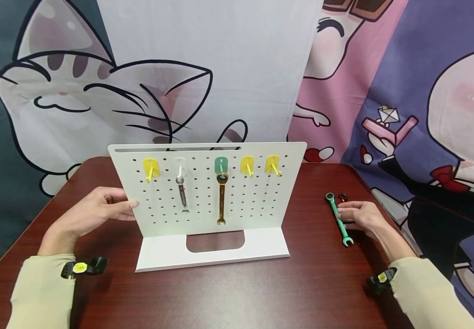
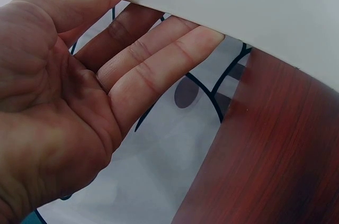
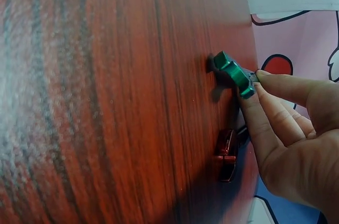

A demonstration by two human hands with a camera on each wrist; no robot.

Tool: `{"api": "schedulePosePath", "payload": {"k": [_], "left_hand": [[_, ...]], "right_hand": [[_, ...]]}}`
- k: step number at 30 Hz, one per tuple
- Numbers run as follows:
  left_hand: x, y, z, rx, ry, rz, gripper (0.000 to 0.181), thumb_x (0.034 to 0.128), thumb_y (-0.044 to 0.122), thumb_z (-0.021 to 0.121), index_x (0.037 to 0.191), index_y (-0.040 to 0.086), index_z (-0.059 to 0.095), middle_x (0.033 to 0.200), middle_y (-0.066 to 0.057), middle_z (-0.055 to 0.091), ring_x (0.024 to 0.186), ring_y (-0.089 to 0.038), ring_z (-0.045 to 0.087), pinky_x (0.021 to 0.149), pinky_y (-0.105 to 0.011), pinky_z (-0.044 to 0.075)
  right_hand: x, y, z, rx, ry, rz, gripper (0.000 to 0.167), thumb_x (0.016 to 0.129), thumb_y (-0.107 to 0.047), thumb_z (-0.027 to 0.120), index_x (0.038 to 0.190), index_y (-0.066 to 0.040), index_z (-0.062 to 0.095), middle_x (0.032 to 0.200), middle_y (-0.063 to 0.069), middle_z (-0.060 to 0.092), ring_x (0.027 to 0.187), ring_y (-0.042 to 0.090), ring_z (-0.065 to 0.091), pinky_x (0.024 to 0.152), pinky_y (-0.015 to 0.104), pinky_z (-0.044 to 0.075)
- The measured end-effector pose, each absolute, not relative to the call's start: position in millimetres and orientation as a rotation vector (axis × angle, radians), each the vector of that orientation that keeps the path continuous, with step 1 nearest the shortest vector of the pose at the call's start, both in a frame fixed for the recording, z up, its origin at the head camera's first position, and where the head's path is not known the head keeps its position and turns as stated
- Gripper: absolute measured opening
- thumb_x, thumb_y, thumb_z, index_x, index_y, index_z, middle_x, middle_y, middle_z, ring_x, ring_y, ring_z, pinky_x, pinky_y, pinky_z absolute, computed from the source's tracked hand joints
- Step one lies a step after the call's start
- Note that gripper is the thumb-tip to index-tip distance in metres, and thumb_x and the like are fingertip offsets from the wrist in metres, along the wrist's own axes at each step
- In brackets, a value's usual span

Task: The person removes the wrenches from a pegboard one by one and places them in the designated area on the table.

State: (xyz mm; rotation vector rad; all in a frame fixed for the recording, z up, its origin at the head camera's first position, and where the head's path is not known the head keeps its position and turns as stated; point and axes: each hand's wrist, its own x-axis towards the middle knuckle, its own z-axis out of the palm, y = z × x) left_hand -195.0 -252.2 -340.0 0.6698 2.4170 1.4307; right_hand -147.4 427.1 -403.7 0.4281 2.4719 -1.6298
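Behind the left hand, near the left edge of the reddish-brown wood-grain tabletop, a pale yellow-green cloth sleeve carries a black strap with a bright yellow label. Behind the right hand, by the right edge, a matching sleeve has a black wrist device, also yellow-labelled.

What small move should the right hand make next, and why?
Probably raise the green wrench and ease it toward the pegboard: the right hand pinches it, the left hand holds the pegboard's edge, and three yellow hooks there carry nothing.
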Motion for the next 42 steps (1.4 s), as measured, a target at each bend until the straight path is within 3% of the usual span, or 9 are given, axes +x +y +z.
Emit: {"api": "schedulePosePath", "payload": {"k": [28,42], "left_hand": [[-194.1,-251.9,-339.8,0.666,2.420,1.426,0.037,0.1041,0.012,0.067,0.135,-0.008,0.065,0.125,-0.027,0.074,0.096,-0.017,0.080,0.083,-0.026,0.064],[-194.8,-252.4,-340.5,0.665,2.419,1.425,0.037,0.1044,0.013,0.067,0.135,-0.007,0.066,0.124,-0.023,0.075,0.097,-0.017,0.080,0.084,-0.026,0.063]], "right_hand": [[-147.1,418.0,-401.7,0.464,2.502,-1.633,0.050,0.095,-0.001,0.072,0.136,0.020,0.053,0.095,-0.005,0.079,0.079,0.003,0.074,0.072,0.030,0.066],[-145.9,418.8,-400.9,0.480,2.487,-1.647,0.050,0.096,0.000,0.071,0.137,0.020,0.051,0.096,-0.003,0.079,0.078,0.005,0.075,0.072,0.030,0.066]]}}
